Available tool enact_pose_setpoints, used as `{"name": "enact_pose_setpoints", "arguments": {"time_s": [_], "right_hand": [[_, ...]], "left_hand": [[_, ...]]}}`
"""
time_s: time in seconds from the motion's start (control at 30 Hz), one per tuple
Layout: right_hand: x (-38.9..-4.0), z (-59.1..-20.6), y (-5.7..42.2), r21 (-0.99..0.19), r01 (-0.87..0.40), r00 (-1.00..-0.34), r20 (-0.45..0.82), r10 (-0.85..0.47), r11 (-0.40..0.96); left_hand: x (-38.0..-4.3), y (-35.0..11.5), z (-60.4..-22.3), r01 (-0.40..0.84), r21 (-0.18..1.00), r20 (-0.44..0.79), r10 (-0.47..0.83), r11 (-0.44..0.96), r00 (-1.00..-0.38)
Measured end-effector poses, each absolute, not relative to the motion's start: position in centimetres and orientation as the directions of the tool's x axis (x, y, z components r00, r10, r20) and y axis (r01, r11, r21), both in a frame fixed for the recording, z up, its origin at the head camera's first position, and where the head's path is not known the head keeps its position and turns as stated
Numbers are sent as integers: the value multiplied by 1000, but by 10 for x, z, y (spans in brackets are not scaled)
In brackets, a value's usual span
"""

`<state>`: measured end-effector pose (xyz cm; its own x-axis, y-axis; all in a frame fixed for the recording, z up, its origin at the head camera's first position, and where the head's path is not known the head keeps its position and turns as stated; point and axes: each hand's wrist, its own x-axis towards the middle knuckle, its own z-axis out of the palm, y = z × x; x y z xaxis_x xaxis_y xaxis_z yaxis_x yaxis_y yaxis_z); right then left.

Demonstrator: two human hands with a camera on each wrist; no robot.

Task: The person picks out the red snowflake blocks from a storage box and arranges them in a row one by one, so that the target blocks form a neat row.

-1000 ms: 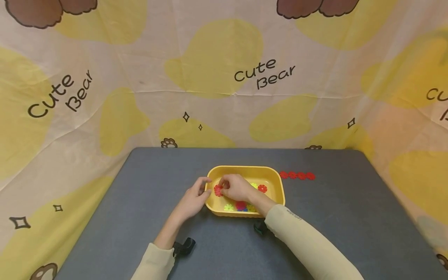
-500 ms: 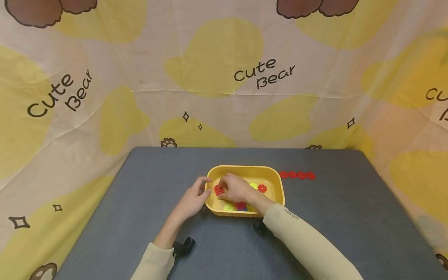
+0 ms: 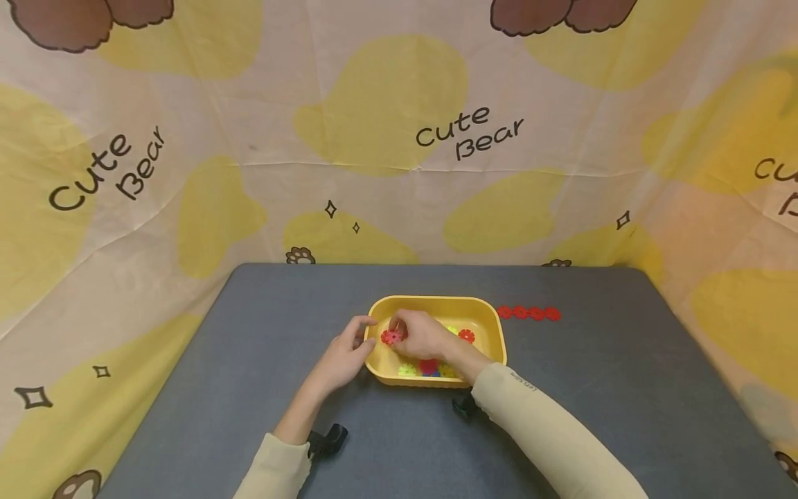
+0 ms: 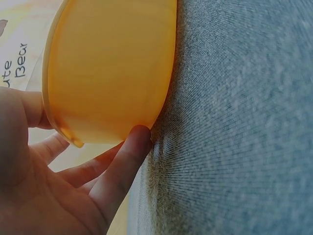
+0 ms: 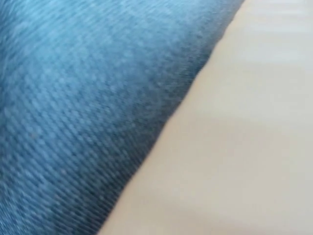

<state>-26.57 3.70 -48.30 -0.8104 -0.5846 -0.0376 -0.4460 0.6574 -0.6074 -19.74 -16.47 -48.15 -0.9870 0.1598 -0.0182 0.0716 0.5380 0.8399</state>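
A yellow plastic tub (image 3: pixel 414 381) stands on the grey table, holding several small flower-shaped interlocking discs. My left hand (image 3: pixel 341 357) holds its left end; in the left wrist view the hand's fingers (image 4: pixel 124 161) touch the outer wall and the thumb is at the rim. Inside the tub, my right hand (image 3: pixel 424 336) pinches a red flower-shaped disc (image 3: pixel 393 337) near the left end. Another red disc (image 3: pixel 466 336) lies to the right, and a yellow-green disc (image 3: pixel 407 370) near the front wall. The right wrist view holds only the sleeve (image 5: pixel 234 147) and cloth.
Right of the tub, a row of several red discs (image 3: pixel 530 313) lies on the table (image 3: pixel 561 388). A printed curtain (image 3: pixel 374 138) hangs behind the table and along both sides. Black wrist cameras sit under both forearms.
My right fingers shift slightly and the red disc in them turns, with its flat side now more in sight. My left hand and the tub stay in place.
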Motion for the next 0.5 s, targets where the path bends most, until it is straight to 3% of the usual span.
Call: {"name": "enact_pose_setpoints", "arguments": {"time_s": [0.5], "right_hand": [[-263, -465, 60, -785, -359, -829, 20, -559, 504]], "left_hand": [[-198, -164, -482, 37, 843, -49, 145, 537, -988]]}}
